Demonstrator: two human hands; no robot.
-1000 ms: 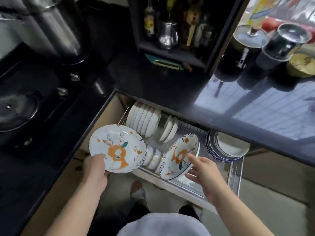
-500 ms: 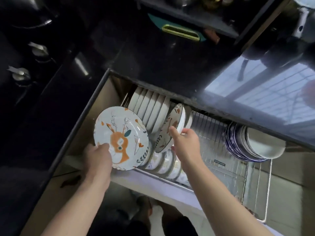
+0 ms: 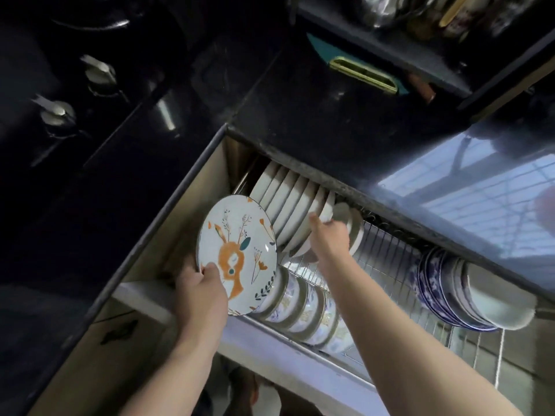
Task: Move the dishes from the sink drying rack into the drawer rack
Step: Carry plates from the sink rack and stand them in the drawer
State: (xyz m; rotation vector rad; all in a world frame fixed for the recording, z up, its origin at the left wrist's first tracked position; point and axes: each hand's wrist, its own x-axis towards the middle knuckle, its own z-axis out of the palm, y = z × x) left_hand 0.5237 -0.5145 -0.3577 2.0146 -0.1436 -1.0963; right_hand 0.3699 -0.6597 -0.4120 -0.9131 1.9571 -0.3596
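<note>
Head view: right hand seats one plate among the white plates at the drawer rack rear edge; left hand grips the deer-pattern plate, not yet racked.

A black countertop runs across the upper half of the frame, glossy, with a pale window reflection at the right edge. At the upper left sit two silver stove knobs, one above the other. In the upper right a dark shelf holds blurred bottles and jars. Just below it lies a teal object with a yellow-green handle. At the bottom centre, dim floor shows beneath the drawer, too dark to tell more.
</note>
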